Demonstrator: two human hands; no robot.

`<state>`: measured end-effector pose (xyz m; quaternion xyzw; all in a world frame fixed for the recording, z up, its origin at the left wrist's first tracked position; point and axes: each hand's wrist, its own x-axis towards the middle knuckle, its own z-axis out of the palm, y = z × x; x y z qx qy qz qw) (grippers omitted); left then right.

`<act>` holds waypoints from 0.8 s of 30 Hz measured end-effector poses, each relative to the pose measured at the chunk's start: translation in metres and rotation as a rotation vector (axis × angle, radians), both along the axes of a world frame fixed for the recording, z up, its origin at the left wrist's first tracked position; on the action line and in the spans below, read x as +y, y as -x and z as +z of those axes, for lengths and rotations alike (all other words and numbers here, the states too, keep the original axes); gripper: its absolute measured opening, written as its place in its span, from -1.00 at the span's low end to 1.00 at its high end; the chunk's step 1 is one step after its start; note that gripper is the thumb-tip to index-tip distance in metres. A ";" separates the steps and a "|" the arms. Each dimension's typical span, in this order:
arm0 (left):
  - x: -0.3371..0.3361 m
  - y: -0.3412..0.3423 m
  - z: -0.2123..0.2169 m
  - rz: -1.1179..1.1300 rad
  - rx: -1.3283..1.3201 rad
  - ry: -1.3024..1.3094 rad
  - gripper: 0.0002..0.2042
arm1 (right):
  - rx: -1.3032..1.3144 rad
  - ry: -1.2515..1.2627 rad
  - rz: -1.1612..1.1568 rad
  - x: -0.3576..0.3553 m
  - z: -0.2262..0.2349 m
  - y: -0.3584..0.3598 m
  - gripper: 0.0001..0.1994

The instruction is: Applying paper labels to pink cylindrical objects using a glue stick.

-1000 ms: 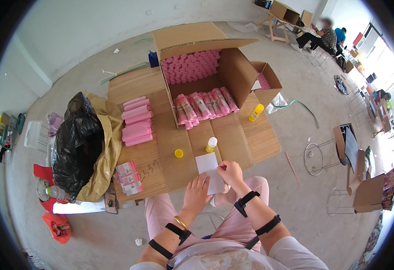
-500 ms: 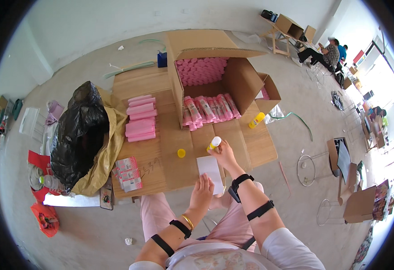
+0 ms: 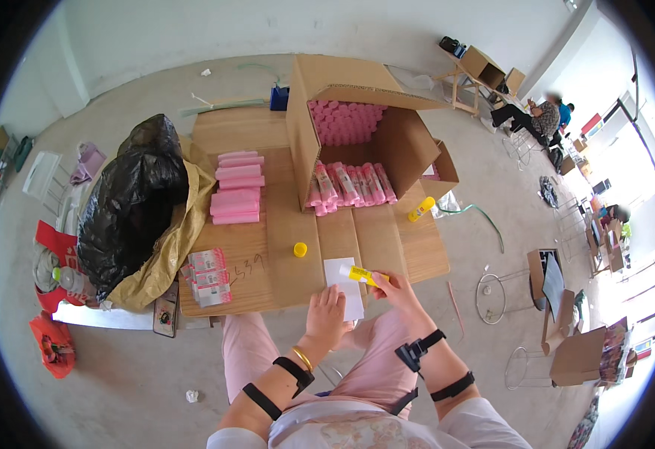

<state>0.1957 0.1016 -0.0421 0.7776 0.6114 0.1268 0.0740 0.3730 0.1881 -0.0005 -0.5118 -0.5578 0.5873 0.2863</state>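
Observation:
A yellow glue stick point(image 3: 365, 276) is in my right hand point(image 3: 398, 292), whose fingers are closed round its yellow end. Its white end points left, over a white sheet of paper point(image 3: 353, 303) at the table's near edge; I cannot tell whether it touches the sheet. My left hand point(image 3: 327, 316) rests on the paper's left side, fingers stretched out, holding nothing. A round yellow cap point(image 3: 300, 249) lies left of the paper. Farther right on the table lies another yellow glue stick point(image 3: 422, 209).
An open cardboard box point(image 3: 417, 142) holds many pink rolls. More pink rolls point(image 3: 236, 203) and small printed packets point(image 3: 209, 278) lie on the table's left. A black-lined sack point(image 3: 129, 217) stands beside the table point(image 3: 226, 131). A person point(image 3: 541, 120) sits at the far right.
My right hand has drawn nearer to me and slightly right, tipping the glue stick from near upright to lying low across the paper. The left hand stays on the sheet.

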 end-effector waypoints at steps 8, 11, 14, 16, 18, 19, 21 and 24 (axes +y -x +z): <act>0.016 0.014 0.042 0.110 -0.509 -0.018 -0.48 | 0.559 0.418 -0.259 -0.036 0.029 0.011 -0.67; 0.019 0.008 0.056 0.140 -1.745 0.568 -0.66 | 0.483 0.330 -0.264 -0.049 0.038 0.020 -0.66; 0.013 0.000 0.065 0.164 -1.890 0.345 -0.79 | 0.570 0.381 -0.248 -0.064 0.056 0.025 -0.65; 0.008 0.005 0.071 0.042 -1.651 0.139 -0.83 | 0.622 0.441 -0.246 -0.068 0.069 0.025 -0.65; 0.004 0.005 0.078 0.012 -1.635 0.114 -0.84 | 0.675 0.505 -0.246 -0.071 0.074 0.021 -0.64; 0.002 0.006 0.082 -0.020 -1.617 0.085 -0.84 | 0.684 0.541 -0.200 -0.072 0.076 0.019 -0.65; -0.003 0.006 0.091 -0.015 -1.663 0.123 -0.85 | 0.694 0.578 -0.157 -0.073 0.075 0.013 -0.65; -0.005 0.006 0.082 0.032 -1.705 0.215 -0.81 | 0.748 0.597 -0.068 -0.075 0.074 0.016 -0.67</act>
